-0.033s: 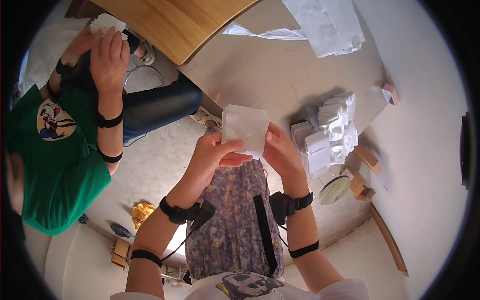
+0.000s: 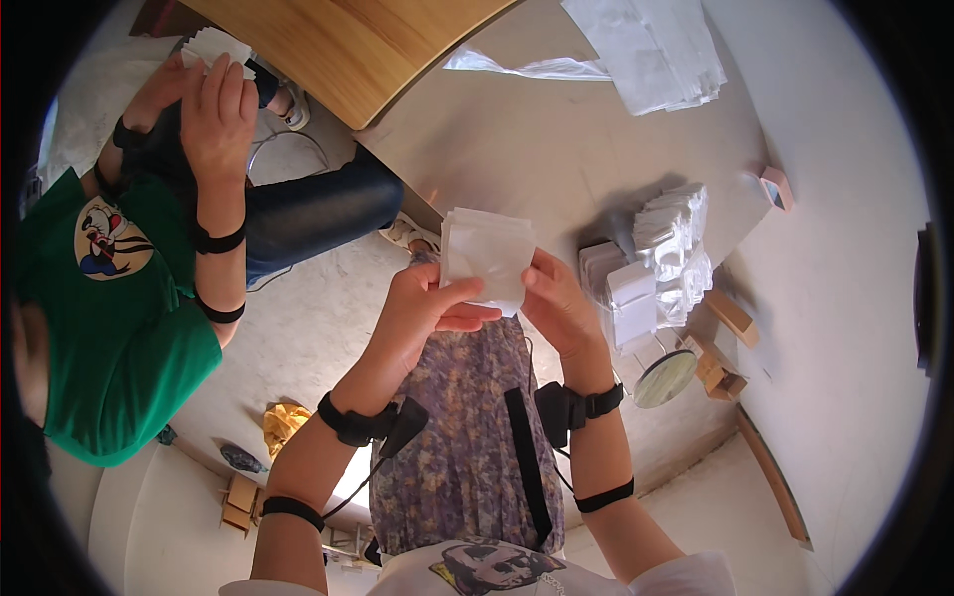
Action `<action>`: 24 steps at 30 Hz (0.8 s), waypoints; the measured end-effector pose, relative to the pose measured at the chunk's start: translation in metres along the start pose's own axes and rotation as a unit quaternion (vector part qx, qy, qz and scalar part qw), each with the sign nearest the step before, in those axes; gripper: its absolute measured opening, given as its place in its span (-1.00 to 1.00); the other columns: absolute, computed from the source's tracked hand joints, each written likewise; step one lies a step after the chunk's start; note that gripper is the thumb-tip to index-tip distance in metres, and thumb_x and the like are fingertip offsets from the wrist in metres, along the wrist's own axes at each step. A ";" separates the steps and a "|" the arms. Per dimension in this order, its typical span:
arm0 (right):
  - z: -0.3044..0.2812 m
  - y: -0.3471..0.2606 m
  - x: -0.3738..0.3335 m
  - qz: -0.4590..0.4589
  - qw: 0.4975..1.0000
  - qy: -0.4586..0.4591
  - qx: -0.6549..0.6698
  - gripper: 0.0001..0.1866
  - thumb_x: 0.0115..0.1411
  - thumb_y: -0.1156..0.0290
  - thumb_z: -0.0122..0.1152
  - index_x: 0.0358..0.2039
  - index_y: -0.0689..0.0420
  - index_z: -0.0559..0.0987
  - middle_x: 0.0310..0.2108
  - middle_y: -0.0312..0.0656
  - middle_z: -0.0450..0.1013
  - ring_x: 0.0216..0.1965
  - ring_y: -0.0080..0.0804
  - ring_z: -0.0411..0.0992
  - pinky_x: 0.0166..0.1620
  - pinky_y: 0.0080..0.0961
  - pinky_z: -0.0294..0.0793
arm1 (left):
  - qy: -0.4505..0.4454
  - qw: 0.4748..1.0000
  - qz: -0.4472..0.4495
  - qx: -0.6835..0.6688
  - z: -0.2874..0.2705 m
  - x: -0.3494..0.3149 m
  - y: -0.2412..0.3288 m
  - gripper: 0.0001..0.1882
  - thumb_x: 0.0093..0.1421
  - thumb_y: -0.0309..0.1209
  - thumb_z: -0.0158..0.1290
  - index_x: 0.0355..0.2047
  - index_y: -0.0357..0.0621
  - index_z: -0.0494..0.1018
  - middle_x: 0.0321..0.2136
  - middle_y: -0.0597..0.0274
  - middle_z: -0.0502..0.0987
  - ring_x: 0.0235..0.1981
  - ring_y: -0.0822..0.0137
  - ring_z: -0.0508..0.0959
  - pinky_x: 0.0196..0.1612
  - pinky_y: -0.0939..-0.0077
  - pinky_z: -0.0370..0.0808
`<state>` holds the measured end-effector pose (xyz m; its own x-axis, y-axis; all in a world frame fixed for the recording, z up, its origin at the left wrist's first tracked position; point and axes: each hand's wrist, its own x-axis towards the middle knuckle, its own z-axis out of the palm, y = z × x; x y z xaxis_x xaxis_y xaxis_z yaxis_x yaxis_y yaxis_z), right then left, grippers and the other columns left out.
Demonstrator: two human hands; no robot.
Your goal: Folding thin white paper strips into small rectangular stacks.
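A small stack of thin white square sheets or sleeves (image 2: 487, 243) is held upright in front of my skirt; whether they are paper or soft film I cannot tell. My left hand (image 2: 417, 313) grips the lower left part, with the thumb lying across the front and fingers curled under the bottom edge. At the right edge, my right hand (image 2: 563, 303) has its thumb and fingertips closed on the stack's side. The sheets' edges are slightly uneven at the top left. Dark straps and boxes sit around both my wrists.
A co-worker in a green shirt (image 2: 149, 368) sits at the left, holding a fanned white stack (image 2: 214, 50). Ahead is a wooden tabletop (image 2: 368, 50). Piled white packets (image 2: 671, 238) stand at the right, near a round stool (image 2: 666, 377). Flat white sheets (image 2: 651, 55) lie farther off.
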<state>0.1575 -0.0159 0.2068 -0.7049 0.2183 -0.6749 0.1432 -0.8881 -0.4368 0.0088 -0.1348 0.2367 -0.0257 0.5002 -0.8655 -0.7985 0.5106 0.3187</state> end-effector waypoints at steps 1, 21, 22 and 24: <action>0.001 -0.001 -0.001 -0.001 1.000 -0.002 0.001 -0.20 0.03 0.10 0.36 0.12 0.37 0.28 0.02 -0.07 0.38 0.03 -0.34 0.37 0.11 -0.40 0.30 | 0.004 0.999 0.024 0.021 0.001 -0.002 0.001 -0.66 0.16 -0.38 0.11 -0.17 -0.45 0.43 -0.35 -0.02 0.59 -0.39 0.22 0.66 -0.41 0.61 0.60; 0.039 -0.020 0.004 -0.053 0.994 0.097 0.003 -0.62 0.13 0.35 0.28 -0.07 0.25 0.49 -0.17 -0.23 0.50 -0.13 -0.49 0.46 -0.05 -0.47 0.41 | -0.050 0.989 0.111 0.084 0.008 -0.009 0.026 -0.57 0.23 -0.19 0.07 -0.14 -0.38 0.45 -0.41 0.10 0.59 -0.47 0.31 0.65 -0.47 0.70 0.53; 0.039 -0.021 0.004 -0.054 0.994 0.098 0.001 -0.62 0.13 0.35 0.28 -0.07 0.25 0.49 -0.17 -0.23 0.50 -0.13 -0.49 0.46 -0.05 -0.47 0.41 | -0.039 0.982 0.093 0.159 0.008 -0.014 0.034 -0.60 0.19 -0.19 0.11 -0.16 -0.32 0.48 -0.43 0.17 0.59 -0.54 0.39 0.60 -0.52 0.70 0.46; 0.039 -0.023 0.002 -0.081 0.988 0.128 0.020 -0.55 0.18 0.27 0.22 0.02 0.24 0.42 -0.10 -0.20 0.46 -0.06 -0.43 0.43 0.02 -0.41 0.39 | -0.028 0.969 0.075 0.233 0.004 -0.020 0.043 -0.62 0.15 -0.20 0.15 -0.18 -0.27 0.51 -0.46 0.23 0.59 -0.62 0.46 0.55 -0.57 0.71 0.39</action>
<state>0.1253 -0.0108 0.2385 -0.5167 0.4497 -0.7286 0.0117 -0.8472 -0.5312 -0.0228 -0.1195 0.2691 -0.0783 0.6241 -0.7775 -0.4296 0.6826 0.5912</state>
